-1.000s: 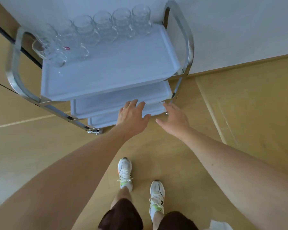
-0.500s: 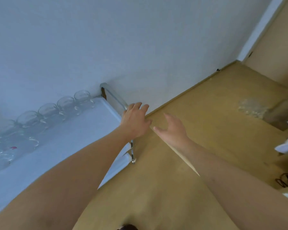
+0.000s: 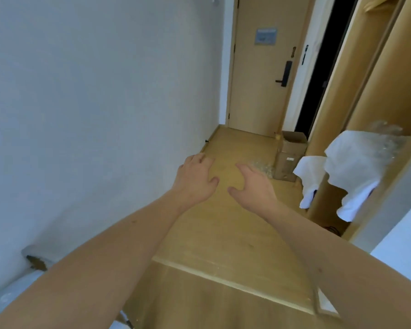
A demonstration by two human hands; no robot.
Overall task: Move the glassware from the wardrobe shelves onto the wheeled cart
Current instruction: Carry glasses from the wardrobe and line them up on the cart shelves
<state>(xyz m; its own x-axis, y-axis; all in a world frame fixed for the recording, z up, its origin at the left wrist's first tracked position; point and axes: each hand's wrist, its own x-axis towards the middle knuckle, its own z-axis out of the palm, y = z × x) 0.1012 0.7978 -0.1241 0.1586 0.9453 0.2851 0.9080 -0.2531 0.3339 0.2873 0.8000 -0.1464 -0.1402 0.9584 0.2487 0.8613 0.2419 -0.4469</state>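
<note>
My left hand (image 3: 196,180) and my right hand (image 3: 254,186) are stretched out in front of me over the wooden floor, side by side, fingers relaxed, holding nothing. Only a corner of the wheeled cart (image 3: 12,290) shows at the lower left, its white tray and chrome rail partly behind my left forearm. At the right stands the wooden wardrobe (image 3: 375,91), where a blurred cluster of clear glassware (image 3: 387,136) sits on a shelf above white cloths (image 3: 349,167). More glassware (image 3: 262,167) lies on the floor beyond my right hand.
A white wall (image 3: 93,103) runs along the left. A wooden door (image 3: 259,79) with a black handle closes the corridor's far end. An open cardboard box (image 3: 288,155) stands on the floor beside the wardrobe. A dark doorway (image 3: 318,67) lies right of the door.
My view has swung up and right, away from the cart and toward the corridor and wardrobe. The cart's glasses have left the view. Both hands stay empty and out in front.
</note>
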